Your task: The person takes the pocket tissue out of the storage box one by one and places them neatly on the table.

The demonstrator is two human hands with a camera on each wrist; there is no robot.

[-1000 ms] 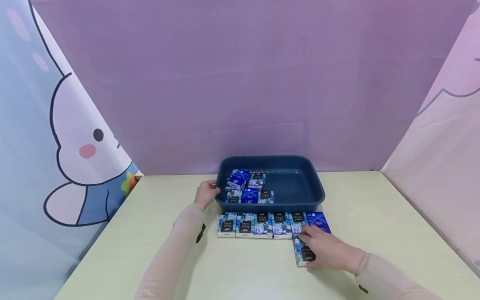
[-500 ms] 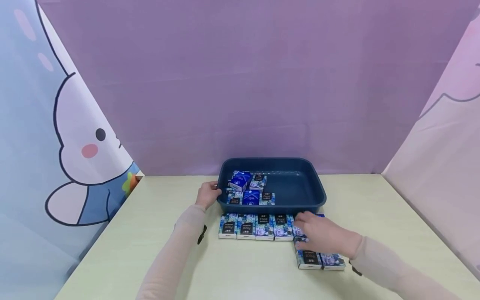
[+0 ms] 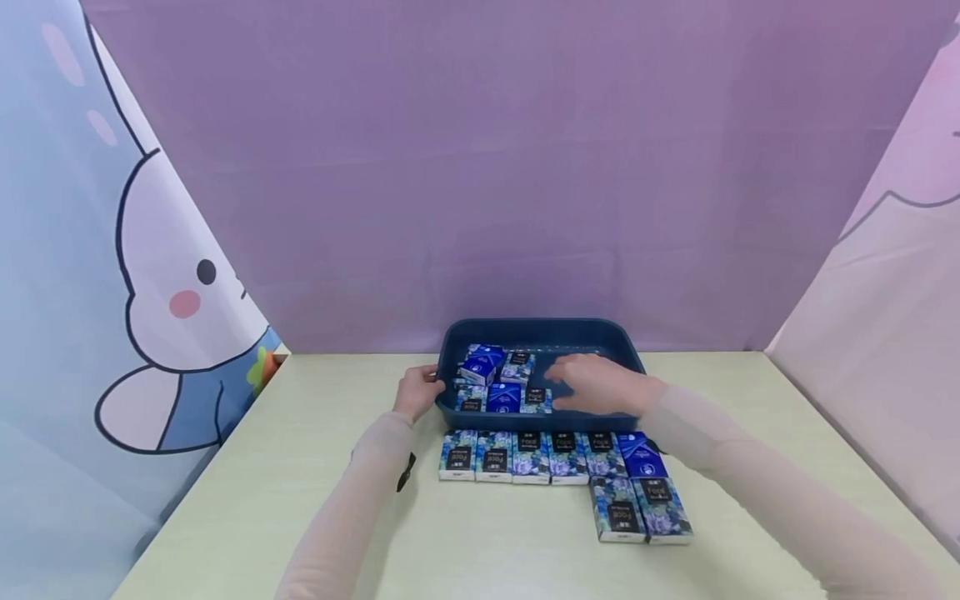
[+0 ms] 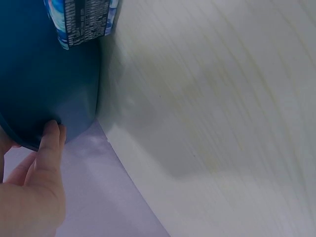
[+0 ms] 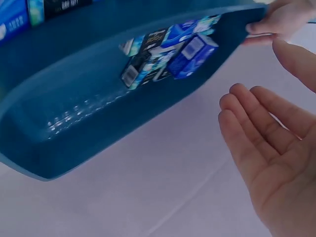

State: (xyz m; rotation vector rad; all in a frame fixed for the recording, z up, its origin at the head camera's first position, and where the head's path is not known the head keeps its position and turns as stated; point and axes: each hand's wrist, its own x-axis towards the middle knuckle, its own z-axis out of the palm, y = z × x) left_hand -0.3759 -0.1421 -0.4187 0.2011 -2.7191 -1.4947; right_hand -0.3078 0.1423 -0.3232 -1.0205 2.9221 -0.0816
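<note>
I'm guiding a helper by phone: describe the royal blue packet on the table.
Find the dark blue rectangular tray on the pale table. Along its near side lies a row of six small packets. The royal blue rectangular packet is rightmost, the row's only one without floral print.

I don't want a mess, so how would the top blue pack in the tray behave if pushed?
The blue pack looks boxy, so it probably won't roll. Lying tilted among other packs, it may slide or tip.
</note>
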